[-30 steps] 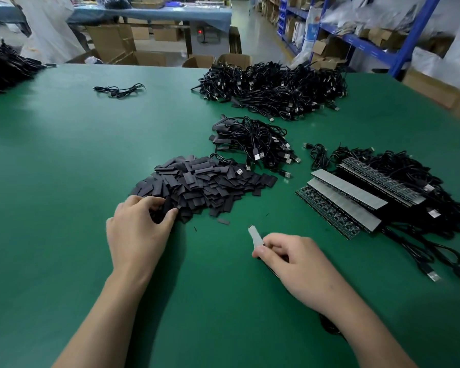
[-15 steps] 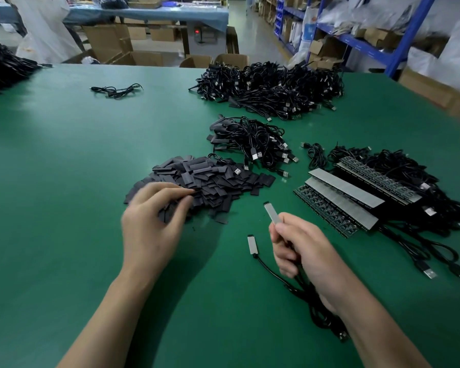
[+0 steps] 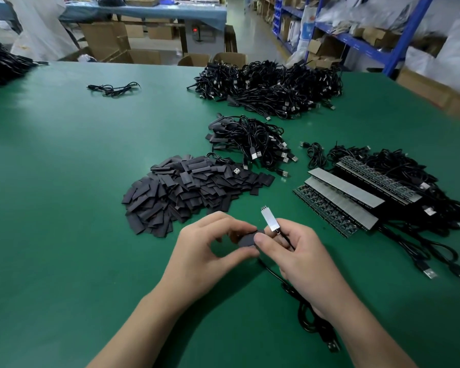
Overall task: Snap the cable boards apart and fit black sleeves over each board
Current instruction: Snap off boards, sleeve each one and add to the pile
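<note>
My right hand (image 3: 300,258) grips a small white cable board (image 3: 268,219) by its cable end, the board pointing up and away. My left hand (image 3: 210,245) pinches a black sleeve (image 3: 247,239) between thumb and fingers, just left of the board's base; my right thumb touches it too. The board's black cable (image 3: 306,314) trails under my right wrist. A heap of black sleeves (image 3: 186,189) lies beyond my left hand. Unsnapped panels of boards (image 3: 340,197) with cables lie at the right.
A small pile of sleeved cables (image 3: 250,139) sits behind the sleeve heap, and a large cable pile (image 3: 268,86) farther back. One loose cable (image 3: 112,88) lies far left. The green table (image 3: 64,181) has open surface on the left. Cardboard boxes and shelving stand beyond.
My left hand left the sleeve heap with one sleeve and came to meet my right hand. My right hand turned the board upright. The second board seen lying on the table is hidden now.
</note>
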Action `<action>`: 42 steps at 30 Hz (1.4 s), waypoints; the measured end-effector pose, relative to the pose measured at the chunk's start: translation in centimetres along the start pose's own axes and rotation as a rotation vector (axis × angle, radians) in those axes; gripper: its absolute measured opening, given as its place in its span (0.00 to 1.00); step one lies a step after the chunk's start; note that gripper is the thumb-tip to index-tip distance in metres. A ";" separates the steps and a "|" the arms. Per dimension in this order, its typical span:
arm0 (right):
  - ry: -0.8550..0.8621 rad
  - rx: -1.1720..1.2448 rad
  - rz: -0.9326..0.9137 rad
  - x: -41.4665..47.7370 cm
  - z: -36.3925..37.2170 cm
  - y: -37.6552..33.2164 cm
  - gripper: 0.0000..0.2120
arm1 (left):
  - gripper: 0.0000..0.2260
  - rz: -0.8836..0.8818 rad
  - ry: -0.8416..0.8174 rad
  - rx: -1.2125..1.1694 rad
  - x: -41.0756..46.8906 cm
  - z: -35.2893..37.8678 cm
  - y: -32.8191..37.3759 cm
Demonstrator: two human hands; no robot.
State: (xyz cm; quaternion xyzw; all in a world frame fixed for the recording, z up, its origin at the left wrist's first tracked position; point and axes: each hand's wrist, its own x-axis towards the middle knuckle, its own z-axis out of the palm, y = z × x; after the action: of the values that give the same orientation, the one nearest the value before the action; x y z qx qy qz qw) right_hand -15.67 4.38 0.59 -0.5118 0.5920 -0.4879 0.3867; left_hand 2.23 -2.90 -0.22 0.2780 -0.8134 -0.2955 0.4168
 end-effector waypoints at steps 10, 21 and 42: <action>-0.236 0.847 0.262 -0.2 -3.6 -2.1 0.17 | 0.08 -0.172 0.133 -0.125 0.3 -0.5 -0.3; 0.127 -0.271 -0.078 0.0 -4.4 -1.3 0.16 | 0.08 -0.205 0.129 -0.142 0.5 -0.5 -0.7; -0.087 -0.338 0.017 -0.5 -1.9 -1.0 0.12 | 0.07 -0.098 0.005 0.122 0.1 -0.4 -1.0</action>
State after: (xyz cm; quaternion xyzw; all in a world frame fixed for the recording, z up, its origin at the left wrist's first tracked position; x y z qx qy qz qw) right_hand -17.16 5.24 1.92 -0.5850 0.6527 -0.3554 0.3246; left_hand 2.71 -3.73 -0.70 0.3432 -0.8143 -0.2648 0.3859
